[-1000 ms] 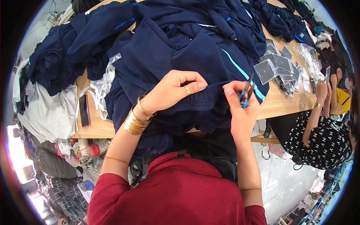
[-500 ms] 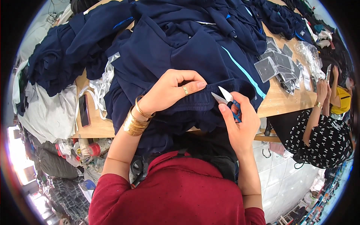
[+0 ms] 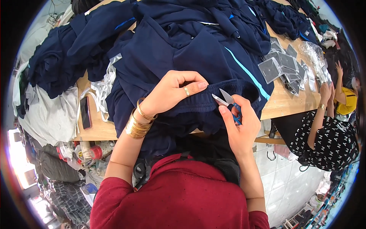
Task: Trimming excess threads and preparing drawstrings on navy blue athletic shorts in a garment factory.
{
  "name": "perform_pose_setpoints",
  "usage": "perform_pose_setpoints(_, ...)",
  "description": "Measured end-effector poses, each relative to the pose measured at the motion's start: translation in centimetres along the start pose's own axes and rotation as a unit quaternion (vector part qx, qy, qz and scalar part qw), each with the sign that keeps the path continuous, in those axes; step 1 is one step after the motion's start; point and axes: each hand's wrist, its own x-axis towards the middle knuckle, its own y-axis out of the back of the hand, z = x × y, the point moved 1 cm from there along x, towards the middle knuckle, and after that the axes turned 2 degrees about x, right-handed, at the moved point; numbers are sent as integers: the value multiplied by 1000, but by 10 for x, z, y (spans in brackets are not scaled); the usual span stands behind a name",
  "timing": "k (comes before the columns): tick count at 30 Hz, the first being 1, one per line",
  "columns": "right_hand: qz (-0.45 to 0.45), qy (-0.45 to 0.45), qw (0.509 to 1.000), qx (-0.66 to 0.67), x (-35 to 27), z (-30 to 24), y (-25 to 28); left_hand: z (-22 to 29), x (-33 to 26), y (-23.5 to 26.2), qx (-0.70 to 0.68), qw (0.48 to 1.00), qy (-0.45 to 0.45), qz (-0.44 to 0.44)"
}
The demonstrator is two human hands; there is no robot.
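A dark navy garment [image 3: 192,119] lies in soft folds at the near edge of the tabletop [image 3: 291,106]. Its gathered, ribbed waistband [image 3: 200,102] runs sideways, and its opening gapes at the right. Small scissors [image 3: 230,104] with silver blades [image 3: 226,96] and blue handles [image 3: 236,118] are held over the waistband, blades spread, tips pointing up and left; whether they touch the cloth is unclear.

Garment workshop, apparently: navy garments [image 3: 202,59] are covering a wooden table [image 3: 286,106]; flat packets [image 3: 285,64] are lying heaped, a co-worker [image 3: 324,143] is reaching over.
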Motion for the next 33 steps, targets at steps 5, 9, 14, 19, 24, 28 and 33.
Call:
perform_pose_setpoints(5, 15, 15, 1000, 2, 1, 0, -2, 1, 0, -1, -7, 1000, -5, -2)
perform_pose_setpoints(9, 16, 11, 1000, 5, 1, 1, -4, 1, 0, -2, -20, 1000, 1, 3)
perform_pose_setpoints(14, -15, -51, 998, 39, 0, 0, -4, 2, 0, -1, -24, 1000, -1, 4)
perform_pose_setpoints(19, -47, -199, 900, 384, 4, 4, -5, 2, 0, -2, -29, 1000, 3, 0)
perform_pose_setpoints(24, -33, -71, 991, 104, 2, 8, -1, 2, -1, -2, -38, 999, 9, 1)
perform_pose_setpoints(28, 12, 41, 999, 18, 4, 8, 0, 1, 0, -2, -38, 999, 1, -8)
perform_pose_setpoints(33, -9, 82, 995, -53, 6, 1, 4, 2, 0, -2, -38, 999, 2, -6)
